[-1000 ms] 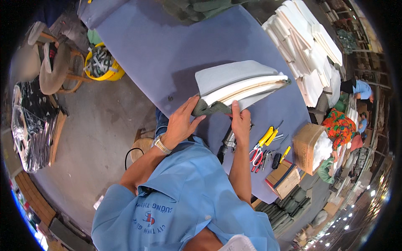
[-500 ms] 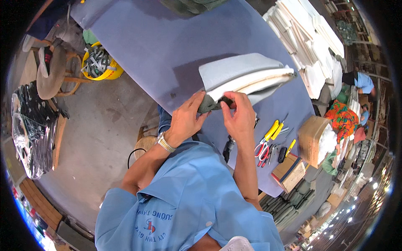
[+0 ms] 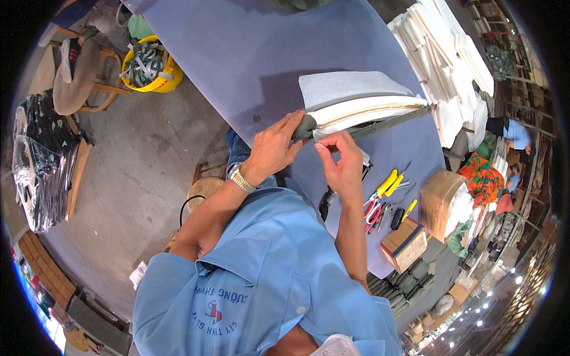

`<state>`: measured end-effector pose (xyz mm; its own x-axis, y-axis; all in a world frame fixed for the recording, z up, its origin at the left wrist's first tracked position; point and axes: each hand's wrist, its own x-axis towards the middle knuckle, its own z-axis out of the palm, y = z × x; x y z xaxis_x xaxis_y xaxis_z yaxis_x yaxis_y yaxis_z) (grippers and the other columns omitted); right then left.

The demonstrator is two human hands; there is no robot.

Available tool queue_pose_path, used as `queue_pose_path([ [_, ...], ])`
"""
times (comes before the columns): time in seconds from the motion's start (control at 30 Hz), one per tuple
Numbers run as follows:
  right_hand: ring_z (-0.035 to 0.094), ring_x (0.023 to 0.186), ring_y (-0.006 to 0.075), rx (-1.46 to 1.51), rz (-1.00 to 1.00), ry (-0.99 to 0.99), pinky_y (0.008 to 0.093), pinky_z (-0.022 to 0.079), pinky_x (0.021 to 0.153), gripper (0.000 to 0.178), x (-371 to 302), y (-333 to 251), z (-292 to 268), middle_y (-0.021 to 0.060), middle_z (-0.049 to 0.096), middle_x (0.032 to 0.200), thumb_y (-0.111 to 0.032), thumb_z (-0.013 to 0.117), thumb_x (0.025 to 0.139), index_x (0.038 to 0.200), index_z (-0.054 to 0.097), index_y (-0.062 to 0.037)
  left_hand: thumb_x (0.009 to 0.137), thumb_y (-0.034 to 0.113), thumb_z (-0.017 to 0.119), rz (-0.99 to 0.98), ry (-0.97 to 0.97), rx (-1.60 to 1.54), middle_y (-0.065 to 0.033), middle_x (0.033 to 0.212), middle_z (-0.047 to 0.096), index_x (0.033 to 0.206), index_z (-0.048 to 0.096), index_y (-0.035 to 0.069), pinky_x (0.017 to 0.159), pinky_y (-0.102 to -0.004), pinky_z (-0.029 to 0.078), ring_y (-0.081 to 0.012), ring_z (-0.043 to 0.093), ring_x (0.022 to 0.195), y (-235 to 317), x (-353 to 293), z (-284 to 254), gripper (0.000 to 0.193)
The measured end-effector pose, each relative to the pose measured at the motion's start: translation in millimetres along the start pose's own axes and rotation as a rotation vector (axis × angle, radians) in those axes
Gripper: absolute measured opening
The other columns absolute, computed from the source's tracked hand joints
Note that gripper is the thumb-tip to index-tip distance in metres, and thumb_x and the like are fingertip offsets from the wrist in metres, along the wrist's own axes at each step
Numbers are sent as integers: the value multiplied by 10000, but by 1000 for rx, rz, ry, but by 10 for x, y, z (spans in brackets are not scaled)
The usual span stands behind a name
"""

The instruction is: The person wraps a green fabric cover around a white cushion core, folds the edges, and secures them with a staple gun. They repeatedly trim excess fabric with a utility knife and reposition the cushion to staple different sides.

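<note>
Hands met at stack's [image 3: 362, 110] near end: L hand [image 3: 274, 149] gripped grey cover [image 3: 304, 127], R hand [image 3: 343, 159] pinched just below; stack ran rightwards.

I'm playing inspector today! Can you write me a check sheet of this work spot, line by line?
Surface: a big grey-blue table, mostly bare at the far end.
Job's things: a stack of white and pale grey foam sheets with a dark green fabric edge at its near corner.
Clutter: yellow-handled and red-handled hand tools, a brown box, a cardboard box with white stuff.
Grips: left hand pinches the green corner; right hand is pinched just beside it.
Cables: a black cable loops on the floor.
Surroundings: yellow bucket of scraps, wooden stool, piles of white pieces, other people at the right.
</note>
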<state>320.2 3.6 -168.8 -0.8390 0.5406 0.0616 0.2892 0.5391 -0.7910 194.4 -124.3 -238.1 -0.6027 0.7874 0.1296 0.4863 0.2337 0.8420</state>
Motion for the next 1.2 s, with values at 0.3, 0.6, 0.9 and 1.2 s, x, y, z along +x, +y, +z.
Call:
queue_pose_path([
  [0.3, 653, 795, 210, 45, -7, 58, 326, 530, 743, 98, -81, 220, 57, 115, 648, 908, -73, 720, 937, 982, 662, -7, 880, 203, 778, -4, -28, -17, -177, 1401, 630, 1468, 519, 59, 838, -429, 590, -368, 695, 1053, 63, 21, -8, 658],
  [0.6, 687, 665, 239, -13, 274, -20, 368, 527, 641, 278, -69, 102, -107, 112, 717, 771, -174, 764, 916, 1165, 667, -97, 853, 171, 787, 36, -36, 71, -157, 1451, 598, 1471, 520, 48, 955, -423, 583, -357, 614, 1285, 72, -140, 100, 684],
  [0.9, 643, 766, 303, -321, 12, -107, 405, 511, 700, 112, 13, -59, -121, 149, 633, 812, -131, 698, 924, 957, 648, -36, 811, 78, 765, 95, -23, 47, -200, 1470, 571, 1501, 489, 52, 1047, -438, 529, -381, 583, 1320, 21, -242, 204, 743],
  [1.2, 670, 793, 365, -197, 189, 112, 468, 523, 682, 331, -7, -125, 34, 151, 651, 864, -384, 679, 973, 918, 654, -58, 823, 71, 780, 49, 24, -7, -214, 1432, 602, 1440, 555, 22, 999, -430, 555, -382, 633, 1245, 107, -96, 94, 659],
])
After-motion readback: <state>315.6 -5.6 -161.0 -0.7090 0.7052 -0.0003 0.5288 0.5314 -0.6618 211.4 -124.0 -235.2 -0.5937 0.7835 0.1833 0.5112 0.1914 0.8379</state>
